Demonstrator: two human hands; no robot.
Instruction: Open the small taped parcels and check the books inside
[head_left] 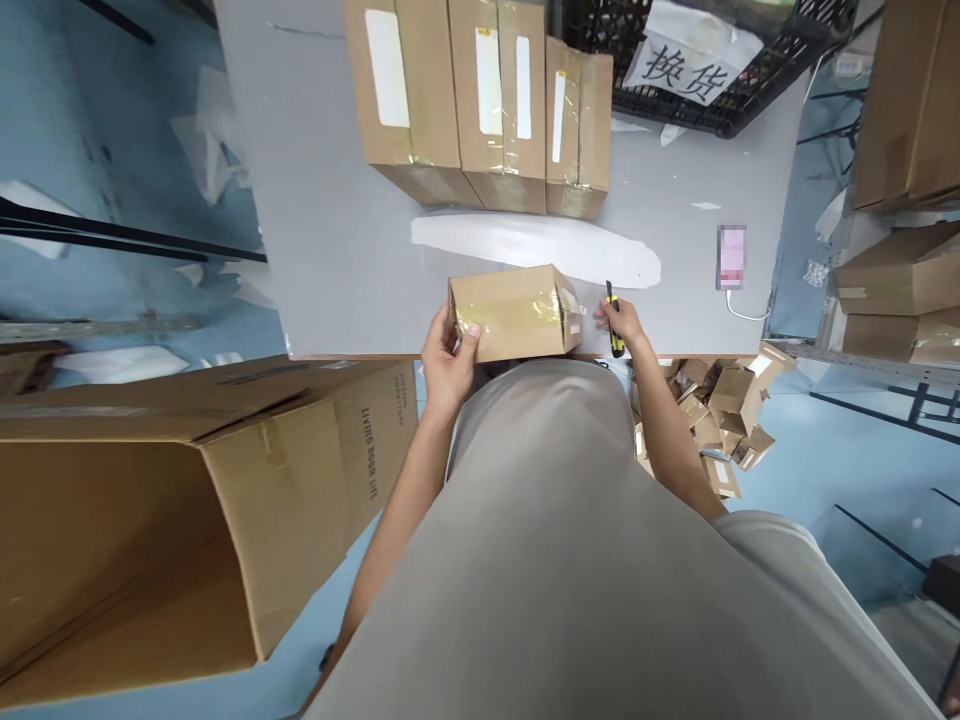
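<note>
The box (506, 315) lies at the near edge of the tabletop (322, 250), close to the middle of that edge, tape shining across its top. The left hand (448, 362) grips its left end, thumb on the top face; the other fingers are partly hidden behind that end. The right hand (626, 322), just off the box's right end, grasps a yellow and black knife (616, 335); whether the blade is out is hard to tell. What the box contains is out of sight.

Behind the box lies a white sheet (525, 243), part of it covered by the box. Past it stand three taped cartons (431, 100), their tops cut off by the frame. Toward the far right corner is a black crate (731, 120), also cut off, with a lettered paper (690, 55) over its side. Near the right edge lies a phone (731, 258), its screen blurred, with a white cable (750, 317).

On the blue floor (817, 440), a big open carton (292, 500) stands off the near left corner, cut off at the frame. Small boxes (735, 395) heap below the near right corner, partly behind the right arm (675, 440).
</note>
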